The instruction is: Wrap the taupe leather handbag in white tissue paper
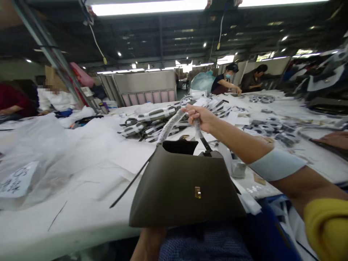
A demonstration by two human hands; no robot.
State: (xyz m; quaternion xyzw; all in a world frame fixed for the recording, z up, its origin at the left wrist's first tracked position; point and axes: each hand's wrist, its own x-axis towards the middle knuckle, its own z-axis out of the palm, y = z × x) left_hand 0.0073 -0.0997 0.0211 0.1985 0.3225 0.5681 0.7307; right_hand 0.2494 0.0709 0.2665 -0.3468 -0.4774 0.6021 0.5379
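Note:
An olive-brown handbag (179,188) with a gold clasp (198,192) stands upright at the table's near edge, over my lap. Its top gapes, showing a dark inside. The plastic-wrapped handle (172,125) is pulled up, and my right hand (199,116) is closed round its upper part. A thin dark strap (130,182) hangs loose at the bag's left side. Below the bag's lower left edge, part of my left hand (152,233) or wrist shows; its fingers are hidden beneath or behind the bag.
Wrapped strap pieces (154,123) are heaped behind the bag, with more dark loops (272,128) to the right. Plastic sheeting with a handwritten label (19,179) lies at left on the white-covered table (103,214). Several people work around; another person's hand (335,139) is at right.

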